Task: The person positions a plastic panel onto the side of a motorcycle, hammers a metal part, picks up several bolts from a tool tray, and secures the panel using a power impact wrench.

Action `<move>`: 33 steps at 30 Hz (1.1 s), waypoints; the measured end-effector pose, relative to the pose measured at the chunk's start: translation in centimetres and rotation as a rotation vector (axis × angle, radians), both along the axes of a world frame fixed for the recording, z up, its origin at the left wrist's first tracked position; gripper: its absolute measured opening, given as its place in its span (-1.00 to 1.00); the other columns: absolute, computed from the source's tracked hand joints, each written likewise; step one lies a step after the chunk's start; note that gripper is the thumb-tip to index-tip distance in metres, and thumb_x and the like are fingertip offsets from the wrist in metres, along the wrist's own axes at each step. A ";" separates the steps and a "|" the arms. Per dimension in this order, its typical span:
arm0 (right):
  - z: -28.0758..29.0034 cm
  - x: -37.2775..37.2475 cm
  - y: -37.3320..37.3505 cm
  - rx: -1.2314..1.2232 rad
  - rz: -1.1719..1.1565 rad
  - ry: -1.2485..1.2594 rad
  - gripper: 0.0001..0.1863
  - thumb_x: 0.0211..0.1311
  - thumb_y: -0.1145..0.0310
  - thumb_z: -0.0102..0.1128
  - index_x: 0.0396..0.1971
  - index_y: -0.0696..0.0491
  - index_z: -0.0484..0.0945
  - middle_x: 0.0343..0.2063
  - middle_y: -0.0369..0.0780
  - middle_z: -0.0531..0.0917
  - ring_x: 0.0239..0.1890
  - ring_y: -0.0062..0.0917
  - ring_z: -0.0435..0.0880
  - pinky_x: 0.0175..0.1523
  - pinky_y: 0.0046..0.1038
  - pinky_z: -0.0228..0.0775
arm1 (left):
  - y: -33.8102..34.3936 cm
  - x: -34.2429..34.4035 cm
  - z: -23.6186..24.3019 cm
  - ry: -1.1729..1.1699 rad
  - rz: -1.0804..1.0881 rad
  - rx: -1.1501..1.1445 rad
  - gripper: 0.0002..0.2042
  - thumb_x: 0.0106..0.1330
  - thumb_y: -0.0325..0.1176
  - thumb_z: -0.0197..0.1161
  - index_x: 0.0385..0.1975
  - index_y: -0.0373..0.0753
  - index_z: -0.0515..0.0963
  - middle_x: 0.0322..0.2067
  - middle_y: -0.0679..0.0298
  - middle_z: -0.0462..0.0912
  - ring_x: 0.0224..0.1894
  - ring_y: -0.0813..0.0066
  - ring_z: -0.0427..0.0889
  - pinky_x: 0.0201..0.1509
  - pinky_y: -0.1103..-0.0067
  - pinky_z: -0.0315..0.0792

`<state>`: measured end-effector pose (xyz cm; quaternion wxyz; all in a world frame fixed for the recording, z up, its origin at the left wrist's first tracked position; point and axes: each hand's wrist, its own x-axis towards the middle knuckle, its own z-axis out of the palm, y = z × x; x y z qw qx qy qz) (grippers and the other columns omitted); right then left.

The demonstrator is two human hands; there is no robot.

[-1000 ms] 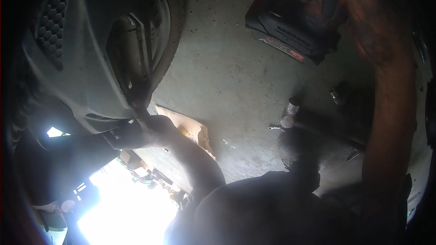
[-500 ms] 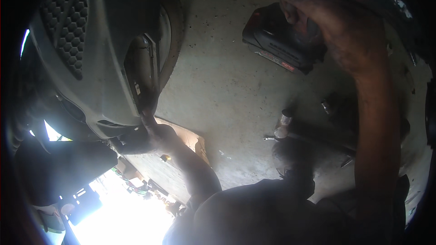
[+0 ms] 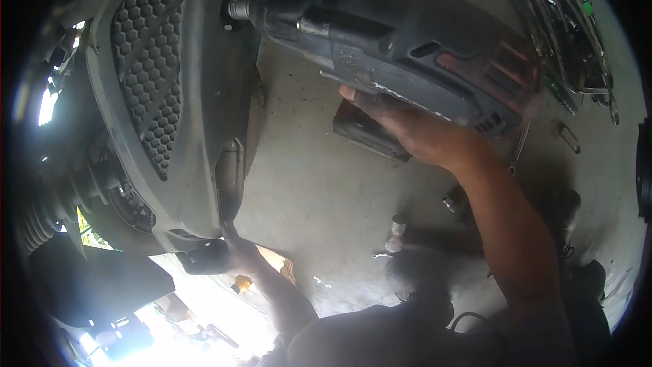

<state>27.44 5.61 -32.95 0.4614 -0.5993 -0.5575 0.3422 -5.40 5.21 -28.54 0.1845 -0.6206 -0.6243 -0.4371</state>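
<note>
My right hand (image 3: pixel 407 129) grips a large black cordless power tool (image 3: pixel 387 41) and holds it up near the top of the view. The tool's metal nose (image 3: pixel 239 8) points left at the edge of a grey car bumper (image 3: pixel 197 183). That bumper has a honeycomb grille (image 3: pixel 146 68). My left hand (image 3: pixel 239 253) reaches down to the bumper's lower corner and presses on it; its fingers are partly hidden in shadow behind the panel.
Concrete floor (image 3: pixel 319 190) lies below. Several wrenches and hand tools (image 3: pixel 570 34) are spread at the upper right. Small sockets (image 3: pixel 397 228) and a dark long tool (image 3: pixel 435 241) lie near my knee. A suspension spring (image 3: pixel 47 211) shows at the left. Cardboard (image 3: pixel 282 265) lies under my left arm.
My right hand has lifted the power tool into full view and swung its nose left to the bumper edge. My view has tilted up. My left hand stays at the bumper's lower corner.
</note>
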 end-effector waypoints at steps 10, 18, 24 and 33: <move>-3.6 -0.5 -0.1 0.261 -0.023 -0.219 -0.48 0.12 0.28 0.14 0.11 0.03 0.31 0.02 -0.20 0.49 0.05 -0.40 0.47 0.23 -0.19 0.13 | -1.0 -3.2 -1.1 -0.015 0.115 -0.072 0.02 -0.07 0.19 0.48 0.12 -0.51 0.07 -0.06 -0.04 0.30 -0.01 0.11 0.44 0.01 0.22 0.43; -2.4 0.5 2.2 0.287 0.035 -0.062 -0.50 0.07 0.35 0.14 0.07 0.04 0.36 0.02 -0.17 0.51 0.09 -0.38 0.48 0.21 -0.14 0.24 | -1.5 0.0 -0.4 0.026 0.103 0.019 -0.06 -0.05 0.05 0.52 0.11 -0.51 0.12 -0.04 0.00 0.33 -0.05 0.16 0.47 -0.07 0.26 0.47; -8.3 -2.1 2.2 0.496 -0.237 -0.505 -0.73 0.03 0.41 0.14 -0.20 0.05 0.54 -0.25 -0.16 0.61 -0.15 -0.42 0.60 -0.01 -0.29 0.45 | -1.4 -3.2 -2.7 -0.045 0.127 -0.088 -0.27 0.05 -0.15 0.50 -0.01 -0.52 0.20 -0.13 0.02 0.42 -0.17 0.30 0.52 -0.13 0.39 0.50; -4.8 1.6 -1.2 0.258 -0.085 -0.246 -0.54 -0.02 0.28 0.26 -0.05 0.06 0.49 -0.12 -0.10 0.58 -0.01 -0.31 0.56 0.10 -0.30 0.41 | -0.3 -2.1 -1.4 -0.031 0.040 -0.029 -0.28 0.03 -0.15 0.51 0.01 -0.48 0.23 -0.16 0.04 0.46 -0.18 0.30 0.54 -0.10 0.39 0.54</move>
